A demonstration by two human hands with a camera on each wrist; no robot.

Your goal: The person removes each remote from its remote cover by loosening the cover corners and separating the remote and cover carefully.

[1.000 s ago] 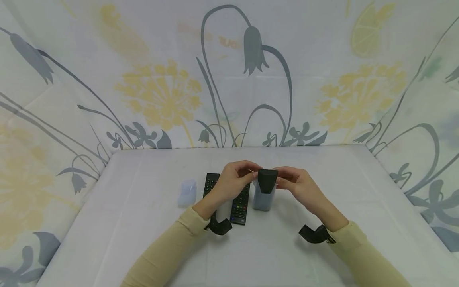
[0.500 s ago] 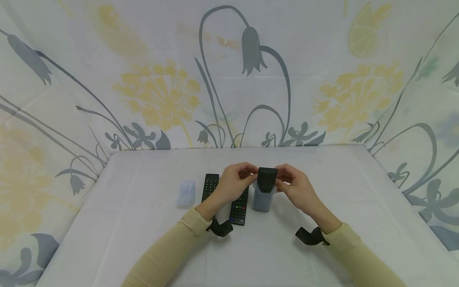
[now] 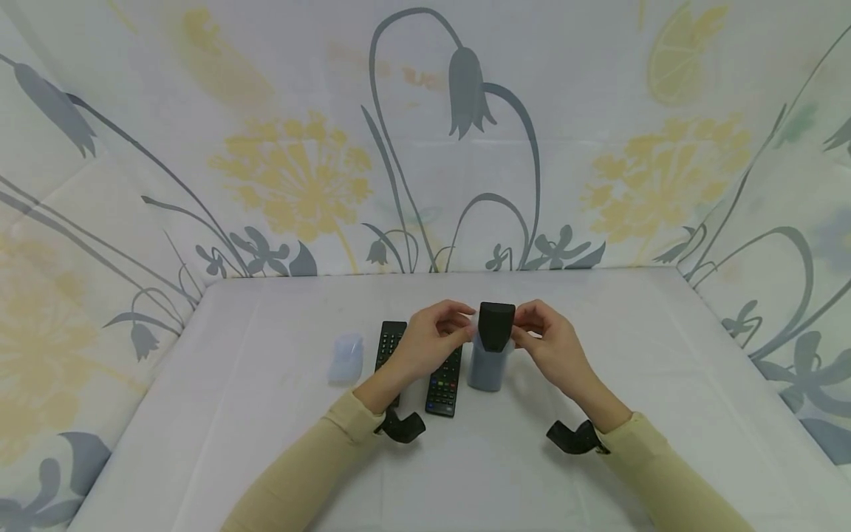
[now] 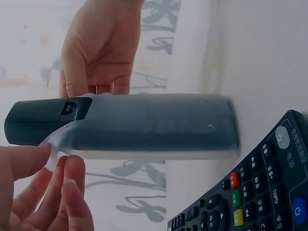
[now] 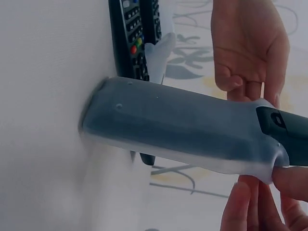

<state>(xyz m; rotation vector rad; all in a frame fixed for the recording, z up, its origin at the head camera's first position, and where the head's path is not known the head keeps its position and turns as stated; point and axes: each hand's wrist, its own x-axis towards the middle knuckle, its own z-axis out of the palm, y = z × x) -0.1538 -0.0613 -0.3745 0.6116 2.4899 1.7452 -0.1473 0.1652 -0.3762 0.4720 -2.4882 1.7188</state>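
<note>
A black remote control (image 3: 496,325) stands upright on its end, its lower part inside a translucent silicone cover (image 3: 487,374). Its bare dark top, with a small strap slot, sticks out of the cover's mouth in both wrist views. My left hand (image 3: 433,341) pinches the cover's rim on the left side between thumb and finger, seen close in the left wrist view. On the opposite side my right hand (image 3: 553,353) pinches the rim, its thumb (image 5: 291,183) on the cover's edge. The other fingers of both hands are loosely bent beside it.
Two more black remotes lie on the white table (image 3: 279,443): one (image 3: 442,388) just left of the cover, another (image 3: 391,341) partly behind my left forearm. Farther left lies a folded pale-blue translucent piece (image 3: 346,358). Flower-patterned cloth (image 3: 425,162) walls the back and sides.
The remote's black top has risen slightly within the head view, and more of it shows. Both hands stay at the cover's rim with small shifts of the fingers.
</note>
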